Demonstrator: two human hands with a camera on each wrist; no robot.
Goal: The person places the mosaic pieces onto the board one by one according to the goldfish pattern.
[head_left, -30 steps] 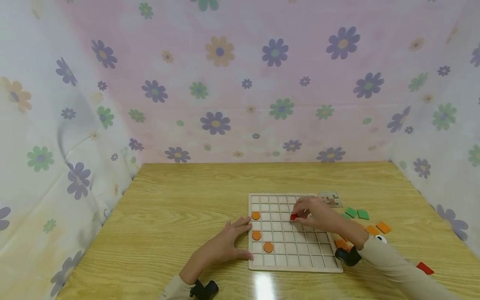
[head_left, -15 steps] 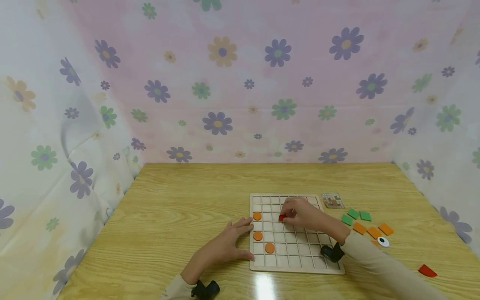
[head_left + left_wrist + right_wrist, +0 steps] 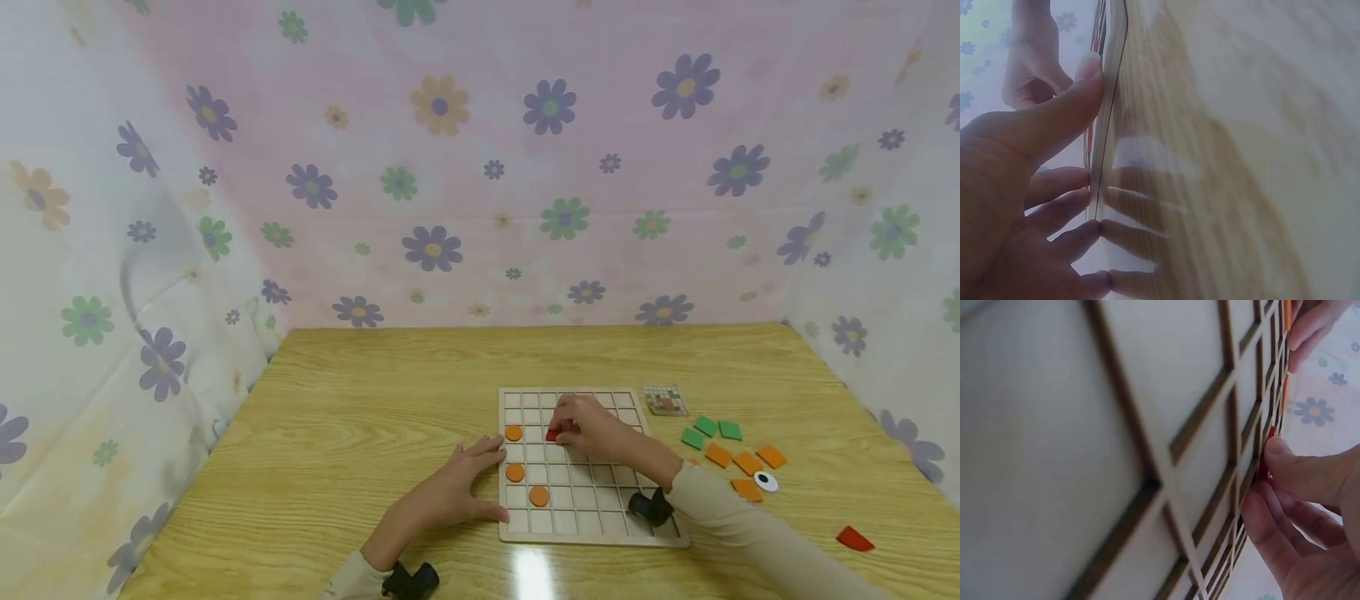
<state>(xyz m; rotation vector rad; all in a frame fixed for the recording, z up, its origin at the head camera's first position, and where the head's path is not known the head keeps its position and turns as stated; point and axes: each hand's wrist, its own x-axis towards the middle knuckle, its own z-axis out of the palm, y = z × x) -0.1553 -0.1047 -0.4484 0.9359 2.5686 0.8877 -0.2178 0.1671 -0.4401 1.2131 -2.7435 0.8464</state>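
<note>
The right hand point(image 3: 592, 427) pinches a red piece point(image 3: 552, 435) at the board's point(image 3: 586, 498) far-left part; the left hand point(image 3: 459, 487), fingers apart, touches the left edge. Best to steady the board and lower the piece flat.

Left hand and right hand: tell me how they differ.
The left hand has its fingers spread and grips nothing; the right hand pinches a red piece. The left hand is at the left edge of the board, while the right hand is over its squares. Both come out of beige sleeves.
</note>
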